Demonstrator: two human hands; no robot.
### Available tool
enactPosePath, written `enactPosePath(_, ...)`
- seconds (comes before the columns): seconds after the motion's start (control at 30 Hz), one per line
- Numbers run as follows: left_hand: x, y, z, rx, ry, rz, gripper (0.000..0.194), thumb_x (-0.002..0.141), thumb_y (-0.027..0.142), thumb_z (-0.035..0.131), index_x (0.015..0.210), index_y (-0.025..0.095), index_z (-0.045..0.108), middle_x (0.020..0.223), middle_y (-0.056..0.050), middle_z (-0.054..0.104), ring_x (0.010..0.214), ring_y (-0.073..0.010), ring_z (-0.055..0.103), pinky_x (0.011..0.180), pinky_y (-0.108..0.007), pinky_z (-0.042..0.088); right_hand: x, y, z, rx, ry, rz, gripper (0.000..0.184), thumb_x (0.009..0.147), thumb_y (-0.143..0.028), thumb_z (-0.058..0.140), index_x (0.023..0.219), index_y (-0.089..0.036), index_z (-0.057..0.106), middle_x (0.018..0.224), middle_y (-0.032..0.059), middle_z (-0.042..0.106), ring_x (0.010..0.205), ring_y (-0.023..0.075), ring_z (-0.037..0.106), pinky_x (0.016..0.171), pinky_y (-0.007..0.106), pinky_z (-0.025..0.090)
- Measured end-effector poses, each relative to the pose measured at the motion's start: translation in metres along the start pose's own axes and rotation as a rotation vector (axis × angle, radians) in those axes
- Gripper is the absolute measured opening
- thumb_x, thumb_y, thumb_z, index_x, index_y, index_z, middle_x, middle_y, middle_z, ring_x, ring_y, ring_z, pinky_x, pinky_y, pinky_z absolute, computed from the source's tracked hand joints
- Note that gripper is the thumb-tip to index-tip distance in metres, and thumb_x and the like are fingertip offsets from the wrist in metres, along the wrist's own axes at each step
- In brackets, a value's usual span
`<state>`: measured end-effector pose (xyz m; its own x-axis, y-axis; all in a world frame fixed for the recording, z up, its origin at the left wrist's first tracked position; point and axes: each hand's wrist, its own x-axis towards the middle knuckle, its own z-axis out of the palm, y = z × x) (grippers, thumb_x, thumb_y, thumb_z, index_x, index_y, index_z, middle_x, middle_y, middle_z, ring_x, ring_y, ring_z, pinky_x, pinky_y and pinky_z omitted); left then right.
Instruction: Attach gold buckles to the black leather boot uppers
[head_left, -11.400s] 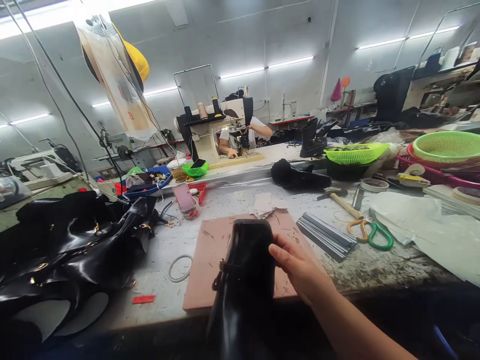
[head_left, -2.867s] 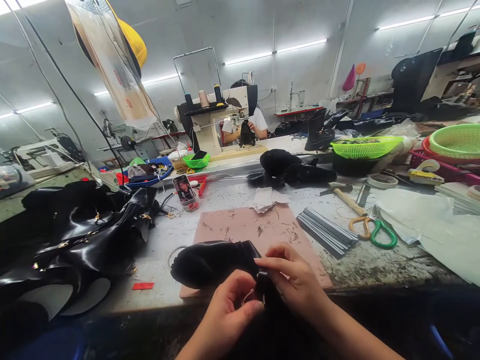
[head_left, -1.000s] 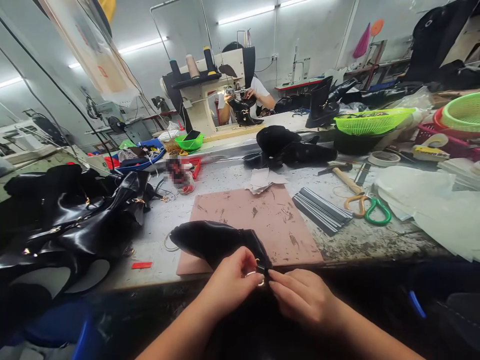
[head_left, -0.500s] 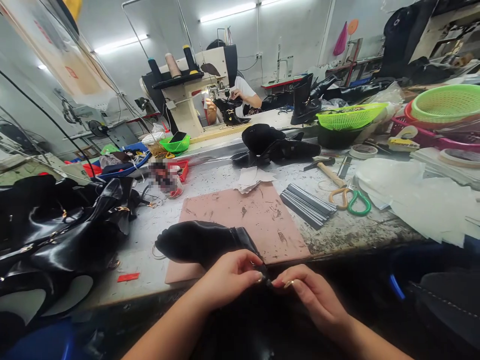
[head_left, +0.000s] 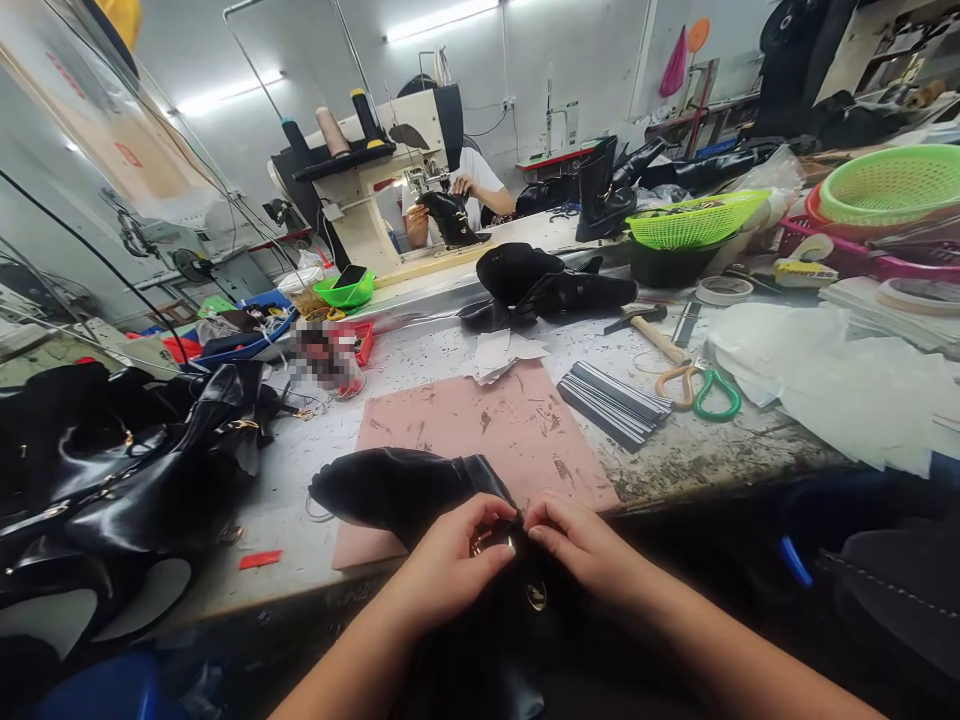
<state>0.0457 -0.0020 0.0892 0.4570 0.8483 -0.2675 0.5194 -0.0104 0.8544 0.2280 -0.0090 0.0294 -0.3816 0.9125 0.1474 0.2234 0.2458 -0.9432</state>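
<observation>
A black leather boot upper [head_left: 397,490] lies over the near edge of the pink cutting mat [head_left: 495,430] and hangs down toward me. My left hand [head_left: 450,565] pinches a small metal ring [head_left: 484,545] on the boot's strap. My right hand [head_left: 577,545] pinches the strap right beside it, fingertips almost touching the left hand's. A gold stud [head_left: 535,596] shows on the leather below my hands.
A heap of black boot uppers [head_left: 127,470] lies at left. Grey strips [head_left: 611,400], scissors [head_left: 697,390], a hammer [head_left: 649,330], white sheets [head_left: 825,385] and green baskets [head_left: 694,220] are at right. More black boots [head_left: 555,285] lie behind the mat. A person works at a sewing machine [head_left: 375,190] beyond.
My two hands have closed together on the strap, the right hand moving up and left to meet the left. The view has shifted slightly; the boot stays on the mat edge.
</observation>
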Motion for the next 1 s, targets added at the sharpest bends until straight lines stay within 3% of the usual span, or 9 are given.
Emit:
enactPosePath(0.13, 0.002, 0.002, 0.002, 0.203, 0.072, -0.063, 0.024, 0.071, 0.022, 0.059, 0.095, 0.019, 0.055, 0.095, -0.003, 0.06, 0.086, -0.0188, 0.054, 0.077, -0.031, 0.042, -0.001, -0.003, 0.008, -0.062, 0.067, -0.022, 0.011, 0.084, -0.018, 0.043, 0.076, -0.02, 0.05, 0.074, 0.0017, 0.055, 0.07, 0.016, 0.053, 0.064, 0.029, 0.043)
enactPosePath(0.3, 0.001, 0.016, 0.006, 0.303, 0.091, -0.033, 0.014, 0.073, 0.02, 0.054, 0.087, 0.019, 0.056, 0.087, -0.001, 0.059, 0.081, -0.0182, 0.054, 0.072, -0.03, 0.042, -0.003, -0.001, 0.017, -0.118, 0.167, -0.106, 0.013, 0.084, -0.016, 0.041, 0.076, -0.02, 0.049, 0.073, 0.0028, 0.056, 0.067, 0.0167, 0.054, 0.06, 0.029, 0.045)
enactPosePath(0.43, 0.001, 0.016, 0.004, 0.187, 0.056, -0.036, 0.017, 0.072, 0.015, 0.049, 0.087, 0.019, 0.057, 0.084, -0.001, 0.058, 0.078, -0.0157, 0.053, 0.068, -0.027, 0.042, -0.008, 0.002, 0.016, -0.154, 0.214, -0.18, 0.013, 0.086, -0.015, 0.04, 0.079, -0.02, 0.05, 0.073, 0.0033, 0.057, 0.066, 0.016, 0.056, 0.059, 0.028, 0.048)
enactPosePath(0.53, 0.003, 0.011, 0.0, 0.031, 0.012, -0.127, 0.019, 0.073, 0.018, 0.05, 0.091, 0.017, 0.056, 0.076, 0.001, 0.056, 0.064, -0.0121, 0.05, 0.056, -0.023, 0.041, -0.015, 0.001, 0.009, -0.221, 0.19, -0.362, 0.014, 0.082, -0.014, 0.045, 0.094, -0.019, 0.051, 0.083, 0.0064, 0.061, 0.073, 0.0167, 0.059, 0.065, 0.029, 0.051)
enactPosePath(0.63, 0.006, 0.006, -0.002, -0.096, -0.02, -0.245, 0.021, 0.072, 0.025, 0.053, 0.092, 0.016, 0.054, 0.069, 0.002, 0.051, 0.049, -0.0076, 0.042, 0.041, -0.019, 0.034, -0.019, -0.001, 0.004, -0.422, 0.129, -0.559, 0.028, 0.076, -0.017, 0.053, 0.104, -0.017, 0.053, 0.102, 0.0139, 0.06, 0.088, 0.0226, 0.06, 0.072, 0.034, 0.053)
enactPosePath(0.7, 0.008, 0.002, -0.003, -0.141, -0.014, -0.254, 0.023, 0.071, 0.027, 0.056, 0.09, 0.015, 0.054, 0.069, 0.003, 0.051, 0.045, -0.0055, 0.039, 0.038, -0.017, 0.031, -0.02, 0.0, 0.003, -0.58, 0.136, -0.638, 0.026, 0.078, -0.02, 0.056, 0.103, -0.016, 0.056, 0.106, 0.0169, 0.059, 0.088, 0.0248, 0.06, 0.07, 0.036, 0.053)
enactPosePath(0.83, 0.008, -0.003, -0.004, -0.185, 0.005, -0.264, 0.026, 0.068, 0.03, 0.059, 0.088, 0.014, 0.054, 0.065, 0.004, 0.051, 0.039, -0.0032, 0.036, 0.035, -0.016, 0.028, -0.02, 0.004, 0.003, -0.638, 0.116, -0.694, 0.028, 0.082, -0.027, 0.052, 0.104, -0.012, 0.059, 0.107, 0.0187, 0.059, 0.091, 0.0256, 0.061, 0.072, 0.036, 0.054)
enactPosePath(0.93, 0.009, -0.004, -0.005, -0.188, 0.013, -0.285, 0.026, 0.068, 0.03, 0.059, 0.087, 0.014, 0.053, 0.062, 0.005, 0.049, 0.037, -0.0024, 0.035, 0.035, -0.016, 0.026, -0.018, 0.006, 0.002, -0.655, 0.082, -0.693, 0.029, 0.081, -0.019, 0.048, 0.107, -0.01, 0.059, 0.105, 0.0169, 0.061, 0.092, 0.0252, 0.06, 0.074, 0.035, 0.054)
enactPosePath(1.0, 0.009, -0.004, -0.004, -0.178, 0.009, -0.286, 0.025, 0.069, 0.03, 0.059, 0.087, 0.013, 0.054, 0.061, 0.005, 0.049, 0.036, -0.0024, 0.034, 0.035, -0.016, 0.026, -0.017, 0.005, 0.003, -0.67, 0.111, -0.732, 0.024, 0.083, -0.017, 0.048, 0.104, -0.011, 0.06, 0.097, 0.0146, 0.064, 0.082, 0.0229, 0.062, 0.067, 0.033, 0.054)
